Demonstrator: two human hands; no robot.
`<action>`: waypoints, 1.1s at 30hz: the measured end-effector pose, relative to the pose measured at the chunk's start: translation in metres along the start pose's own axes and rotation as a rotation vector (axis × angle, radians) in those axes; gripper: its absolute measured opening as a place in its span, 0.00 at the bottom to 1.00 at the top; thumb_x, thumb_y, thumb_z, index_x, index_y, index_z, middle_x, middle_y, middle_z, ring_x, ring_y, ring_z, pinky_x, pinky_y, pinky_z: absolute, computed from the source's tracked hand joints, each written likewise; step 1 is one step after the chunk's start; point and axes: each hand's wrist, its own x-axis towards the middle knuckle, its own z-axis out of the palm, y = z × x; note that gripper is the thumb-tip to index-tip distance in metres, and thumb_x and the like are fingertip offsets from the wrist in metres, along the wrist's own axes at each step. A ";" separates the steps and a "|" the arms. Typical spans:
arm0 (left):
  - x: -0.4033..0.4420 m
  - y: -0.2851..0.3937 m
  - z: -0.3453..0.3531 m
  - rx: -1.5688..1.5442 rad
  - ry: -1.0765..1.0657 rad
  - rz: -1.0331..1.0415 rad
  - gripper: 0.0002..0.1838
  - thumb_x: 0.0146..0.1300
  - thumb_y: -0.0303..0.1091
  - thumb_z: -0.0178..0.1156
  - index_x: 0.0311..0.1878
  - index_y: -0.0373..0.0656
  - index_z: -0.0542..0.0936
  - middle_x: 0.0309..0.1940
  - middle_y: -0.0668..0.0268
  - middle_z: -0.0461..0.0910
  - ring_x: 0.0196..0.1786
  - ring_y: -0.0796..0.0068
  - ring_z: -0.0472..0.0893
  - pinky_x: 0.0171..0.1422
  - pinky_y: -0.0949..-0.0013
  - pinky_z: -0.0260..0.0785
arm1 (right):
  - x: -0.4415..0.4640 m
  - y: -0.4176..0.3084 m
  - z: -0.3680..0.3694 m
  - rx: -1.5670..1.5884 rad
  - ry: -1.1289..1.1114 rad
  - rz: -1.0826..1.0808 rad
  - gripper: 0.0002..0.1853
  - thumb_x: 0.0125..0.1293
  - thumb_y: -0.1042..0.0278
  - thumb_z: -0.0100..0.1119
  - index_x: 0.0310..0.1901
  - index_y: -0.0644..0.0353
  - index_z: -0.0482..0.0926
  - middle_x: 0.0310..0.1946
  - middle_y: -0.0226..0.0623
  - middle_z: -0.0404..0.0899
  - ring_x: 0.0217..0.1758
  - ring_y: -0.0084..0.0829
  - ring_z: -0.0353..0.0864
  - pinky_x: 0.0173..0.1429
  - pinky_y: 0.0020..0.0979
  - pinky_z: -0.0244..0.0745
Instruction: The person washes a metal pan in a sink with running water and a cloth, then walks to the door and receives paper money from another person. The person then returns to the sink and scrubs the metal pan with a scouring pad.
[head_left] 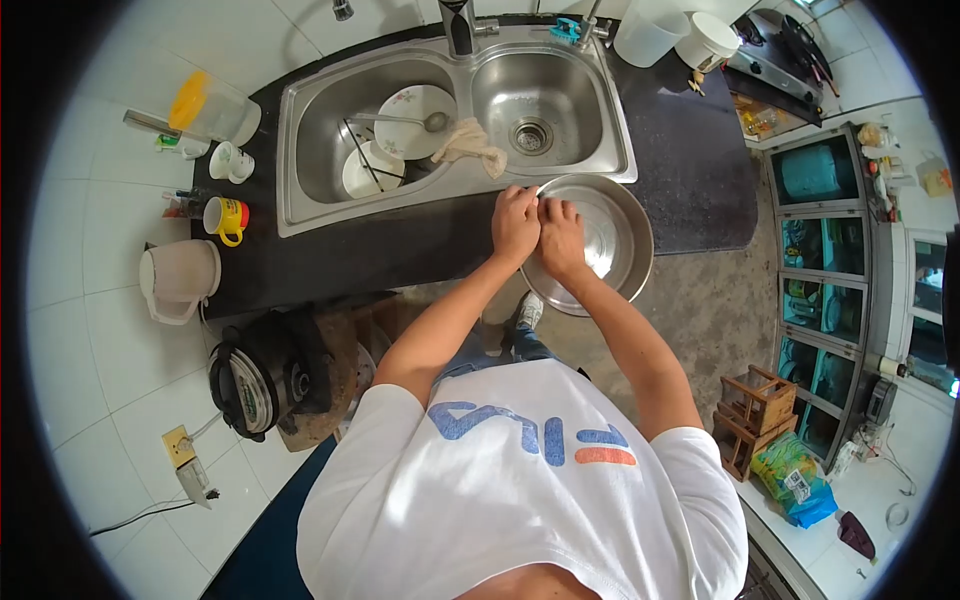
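Note:
A round metal basin (615, 235) is tilted at the counter's front edge, just below the right sink bowl. My left hand (516, 226) has its fingers curled at the basin's upper left rim. Beside it, close against it, my right hand (562, 236) is curled over the same rim, its forearm crossing the basin. Just above my hands a beige cloth (470, 147) hangs over the sink divider. The left sink bowl holds a flowered plate (405, 110), a ladle (434, 121), a white bowl (362, 178) and chopsticks.
A double sink (300, 205) is set in the dark counter (690, 170). Mugs (226, 217), a container with a yellow lid (225, 110) and a pitcher (180, 278) stand left. A black cooker (265, 375) is lower left. White tubs (650, 35) stand behind right.

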 end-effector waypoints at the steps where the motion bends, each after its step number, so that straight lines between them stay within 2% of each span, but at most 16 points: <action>1: 0.001 0.001 0.001 -0.010 -0.002 -0.005 0.12 0.63 0.28 0.56 0.47 0.36 0.82 0.37 0.59 0.78 0.44 0.56 0.76 0.51 0.60 0.69 | -0.007 -0.002 -0.004 0.022 -0.025 -0.093 0.26 0.54 0.68 0.56 0.56 0.66 0.74 0.52 0.42 0.69 0.55 0.45 0.67 0.54 0.45 0.67; 2: 0.002 0.001 0.001 -0.016 -0.004 -0.011 0.12 0.63 0.28 0.56 0.47 0.36 0.82 0.37 0.59 0.77 0.45 0.56 0.76 0.51 0.60 0.69 | -0.014 -0.005 -0.010 0.001 -0.130 -0.160 0.24 0.56 0.67 0.54 0.56 0.63 0.75 0.54 0.40 0.69 0.59 0.44 0.66 0.59 0.47 0.63; 5: 0.003 0.000 -0.001 -0.012 -0.017 -0.006 0.11 0.62 0.28 0.57 0.46 0.38 0.82 0.37 0.59 0.77 0.45 0.56 0.76 0.50 0.59 0.69 | -0.030 0.009 -0.020 0.022 -0.155 -0.476 0.22 0.57 0.67 0.53 0.56 0.58 0.76 0.54 0.39 0.69 0.61 0.41 0.66 0.63 0.46 0.62; 8: 0.006 -0.002 -0.001 -0.006 -0.035 0.006 0.11 0.61 0.29 0.57 0.45 0.39 0.82 0.37 0.59 0.77 0.45 0.56 0.76 0.50 0.58 0.69 | -0.020 0.020 -0.020 -0.087 -0.174 -0.486 0.20 0.59 0.66 0.52 0.54 0.57 0.77 0.53 0.36 0.69 0.62 0.36 0.66 0.64 0.45 0.63; 11: 0.006 0.000 0.000 -0.004 -0.049 0.006 0.11 0.62 0.28 0.57 0.46 0.38 0.82 0.36 0.59 0.77 0.44 0.56 0.76 0.49 0.60 0.69 | 0.000 0.024 -0.021 -0.147 0.014 -0.265 0.21 0.60 0.66 0.51 0.56 0.54 0.76 0.53 0.35 0.70 0.60 0.35 0.68 0.63 0.45 0.63; 15: 0.006 -0.002 -0.002 0.017 -0.045 0.013 0.11 0.62 0.28 0.57 0.47 0.38 0.82 0.34 0.60 0.76 0.42 0.57 0.76 0.48 0.62 0.68 | 0.002 0.051 -0.027 -0.214 0.063 0.001 0.23 0.62 0.67 0.49 0.60 0.54 0.74 0.50 0.38 0.71 0.54 0.37 0.71 0.55 0.43 0.66; 16: 0.006 -0.002 -0.001 0.011 -0.022 0.034 0.11 0.62 0.28 0.58 0.46 0.38 0.83 0.34 0.60 0.76 0.41 0.58 0.76 0.47 0.62 0.68 | -0.002 0.057 -0.031 -0.210 0.047 0.047 0.23 0.61 0.68 0.49 0.60 0.59 0.74 0.47 0.40 0.71 0.50 0.39 0.72 0.51 0.41 0.67; 19: 0.007 0.000 -0.002 -0.016 -0.080 -0.049 0.11 0.61 0.29 0.59 0.45 0.40 0.83 0.35 0.59 0.77 0.43 0.55 0.76 0.48 0.58 0.69 | -0.014 0.064 -0.021 -0.273 0.056 0.227 0.24 0.60 0.67 0.50 0.59 0.64 0.73 0.46 0.41 0.71 0.50 0.39 0.71 0.50 0.40 0.68; 20: 0.006 -0.001 -0.002 -0.027 -0.071 -0.036 0.11 0.61 0.29 0.59 0.45 0.40 0.83 0.35 0.59 0.77 0.43 0.56 0.76 0.48 0.58 0.69 | -0.013 0.058 -0.020 -0.236 0.001 0.315 0.25 0.58 0.69 0.53 0.59 0.68 0.72 0.49 0.44 0.70 0.52 0.42 0.70 0.51 0.39 0.70; 23: 0.010 -0.006 0.001 -0.047 -0.055 0.012 0.11 0.61 0.28 0.59 0.45 0.38 0.83 0.35 0.59 0.77 0.42 0.56 0.77 0.47 0.60 0.69 | 0.003 0.036 -0.021 -0.130 -0.025 0.359 0.22 0.56 0.70 0.54 0.54 0.68 0.74 0.48 0.45 0.70 0.52 0.43 0.71 0.49 0.41 0.71; 24: 0.012 -0.008 0.002 -0.051 -0.059 0.025 0.11 0.61 0.27 0.59 0.46 0.37 0.83 0.35 0.58 0.77 0.41 0.57 0.77 0.47 0.62 0.69 | 0.010 0.022 -0.031 -0.125 -0.025 0.324 0.17 0.56 0.70 0.55 0.46 0.67 0.78 0.47 0.43 0.71 0.50 0.41 0.71 0.49 0.39 0.70; 28: 0.015 -0.015 0.005 -0.076 -0.052 0.062 0.10 0.61 0.25 0.58 0.45 0.35 0.82 0.37 0.58 0.78 0.40 0.58 0.78 0.47 0.64 0.70 | 0.014 -0.001 0.001 -0.072 0.024 0.163 0.16 0.55 0.70 0.56 0.45 0.65 0.79 0.47 0.43 0.71 0.52 0.41 0.70 0.49 0.40 0.70; 31: 0.026 -0.016 0.004 -0.135 -0.133 0.052 0.11 0.61 0.25 0.58 0.45 0.35 0.82 0.39 0.58 0.79 0.41 0.59 0.79 0.47 0.65 0.70 | -0.007 -0.016 -0.012 -0.008 -0.131 -0.070 0.17 0.54 0.69 0.56 0.47 0.64 0.78 0.47 0.42 0.71 0.51 0.42 0.70 0.49 0.39 0.70; 32: 0.030 -0.016 0.004 -0.122 -0.144 0.082 0.11 0.61 0.25 0.57 0.46 0.35 0.82 0.38 0.58 0.79 0.40 0.61 0.79 0.46 0.67 0.70 | -0.012 -0.018 -0.016 0.027 -0.186 -0.112 0.21 0.54 0.69 0.55 0.51 0.63 0.76 0.46 0.40 0.71 0.51 0.41 0.70 0.50 0.39 0.69; 33: 0.037 -0.019 0.006 -0.122 -0.206 0.104 0.11 0.62 0.25 0.57 0.46 0.36 0.82 0.38 0.58 0.79 0.40 0.62 0.79 0.47 0.67 0.70 | -0.018 -0.020 -0.016 0.062 -0.155 -0.153 0.21 0.54 0.69 0.55 0.52 0.63 0.76 0.47 0.39 0.71 0.52 0.40 0.70 0.50 0.40 0.69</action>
